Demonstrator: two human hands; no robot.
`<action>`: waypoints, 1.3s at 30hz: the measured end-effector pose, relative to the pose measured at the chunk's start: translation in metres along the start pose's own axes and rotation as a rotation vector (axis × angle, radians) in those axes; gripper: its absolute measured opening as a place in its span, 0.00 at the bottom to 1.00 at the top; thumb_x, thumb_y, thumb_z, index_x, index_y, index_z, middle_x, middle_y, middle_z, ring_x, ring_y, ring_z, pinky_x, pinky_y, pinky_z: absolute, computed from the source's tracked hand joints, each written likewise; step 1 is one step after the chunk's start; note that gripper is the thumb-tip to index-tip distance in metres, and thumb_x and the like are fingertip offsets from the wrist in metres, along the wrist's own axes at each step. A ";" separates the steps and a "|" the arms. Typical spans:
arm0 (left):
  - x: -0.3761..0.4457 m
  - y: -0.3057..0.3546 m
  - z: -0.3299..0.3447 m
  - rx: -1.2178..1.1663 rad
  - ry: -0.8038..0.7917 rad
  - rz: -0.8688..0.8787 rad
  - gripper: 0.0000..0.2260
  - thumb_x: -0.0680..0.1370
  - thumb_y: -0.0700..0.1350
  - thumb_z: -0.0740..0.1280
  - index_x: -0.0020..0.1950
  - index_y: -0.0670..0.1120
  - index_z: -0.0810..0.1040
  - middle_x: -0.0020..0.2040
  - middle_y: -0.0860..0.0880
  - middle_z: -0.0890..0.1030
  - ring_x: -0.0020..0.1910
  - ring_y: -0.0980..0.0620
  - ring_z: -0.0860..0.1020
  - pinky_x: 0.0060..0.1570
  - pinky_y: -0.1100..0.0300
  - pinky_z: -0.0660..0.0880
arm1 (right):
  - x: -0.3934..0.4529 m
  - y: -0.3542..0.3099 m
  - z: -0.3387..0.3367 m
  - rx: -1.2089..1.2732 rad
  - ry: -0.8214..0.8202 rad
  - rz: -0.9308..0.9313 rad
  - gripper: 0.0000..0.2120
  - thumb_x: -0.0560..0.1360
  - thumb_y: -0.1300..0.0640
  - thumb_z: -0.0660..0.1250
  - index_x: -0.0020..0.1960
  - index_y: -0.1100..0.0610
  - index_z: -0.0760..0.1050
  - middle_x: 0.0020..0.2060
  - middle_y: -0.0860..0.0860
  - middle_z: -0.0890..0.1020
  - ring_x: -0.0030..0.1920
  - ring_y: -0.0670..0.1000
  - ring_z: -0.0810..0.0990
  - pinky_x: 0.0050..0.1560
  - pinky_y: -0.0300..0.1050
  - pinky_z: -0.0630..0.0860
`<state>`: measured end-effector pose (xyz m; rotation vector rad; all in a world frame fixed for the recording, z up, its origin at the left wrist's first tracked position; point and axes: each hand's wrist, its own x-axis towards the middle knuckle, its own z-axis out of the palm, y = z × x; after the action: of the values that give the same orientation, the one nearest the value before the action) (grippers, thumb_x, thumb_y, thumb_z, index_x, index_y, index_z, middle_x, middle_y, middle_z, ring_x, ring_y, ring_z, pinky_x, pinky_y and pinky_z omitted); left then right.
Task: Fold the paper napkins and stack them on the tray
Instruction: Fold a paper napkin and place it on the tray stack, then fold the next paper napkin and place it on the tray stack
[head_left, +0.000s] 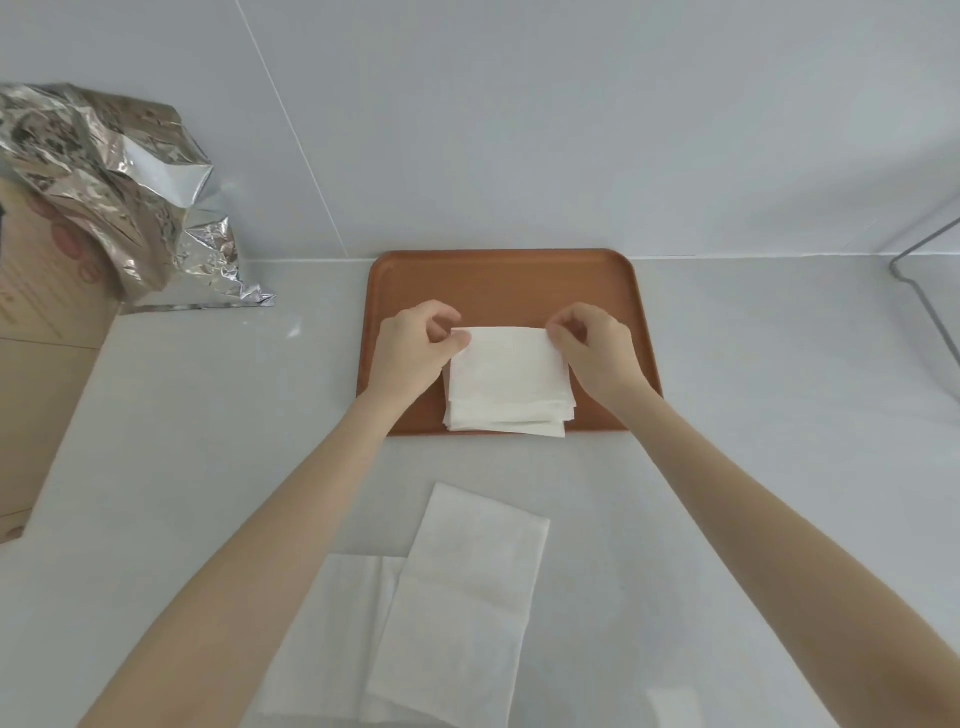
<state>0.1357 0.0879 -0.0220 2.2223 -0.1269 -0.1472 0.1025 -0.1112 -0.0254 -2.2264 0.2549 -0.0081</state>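
Note:
A brown tray (498, 280) lies on the white counter against the wall. On its near half sits a stack of folded white napkins (506, 415). The top folded napkin (509, 364) is held at its far corners: my left hand (413, 353) pinches the far left corner, my right hand (597, 353) pinches the far right corner. The napkin rests flat on the stack. Closer to me, two unfolded napkins lie on the counter, one long napkin (467, 597) overlapping the other napkin (337, 634) to its left.
A crumpled silver foil bag (119, 202) leans over a cardboard box (36, 364) at the left. A thin metal wire frame (924, 291) stands at the right edge. The tiled wall rises right behind the tray.

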 end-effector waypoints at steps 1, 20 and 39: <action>-0.001 0.000 0.000 0.006 0.006 -0.006 0.09 0.70 0.46 0.71 0.49 0.47 0.78 0.31 0.50 0.78 0.34 0.57 0.75 0.37 0.68 0.68 | -0.001 -0.001 0.000 -0.020 0.015 -0.006 0.04 0.74 0.60 0.61 0.44 0.56 0.76 0.43 0.56 0.79 0.41 0.53 0.75 0.43 0.49 0.72; -0.124 -0.022 -0.012 0.315 -0.297 0.074 0.09 0.71 0.44 0.70 0.50 0.46 0.78 0.50 0.45 0.77 0.50 0.48 0.75 0.50 0.50 0.74 | -0.155 0.010 0.013 -0.360 -0.281 -0.083 0.07 0.71 0.53 0.68 0.47 0.55 0.76 0.45 0.50 0.77 0.42 0.51 0.76 0.39 0.43 0.69; -0.155 0.080 -0.060 -0.127 -0.064 0.342 0.09 0.70 0.35 0.69 0.45 0.48 0.80 0.38 0.59 0.77 0.34 0.64 0.74 0.36 0.75 0.68 | -0.183 -0.067 -0.084 -0.009 0.097 -0.290 0.10 0.69 0.67 0.67 0.45 0.53 0.78 0.36 0.42 0.78 0.36 0.42 0.74 0.36 0.27 0.68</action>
<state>-0.0119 0.1081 0.0870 2.0367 -0.5149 -0.0366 -0.0730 -0.1023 0.0943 -2.2565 -0.0170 -0.2729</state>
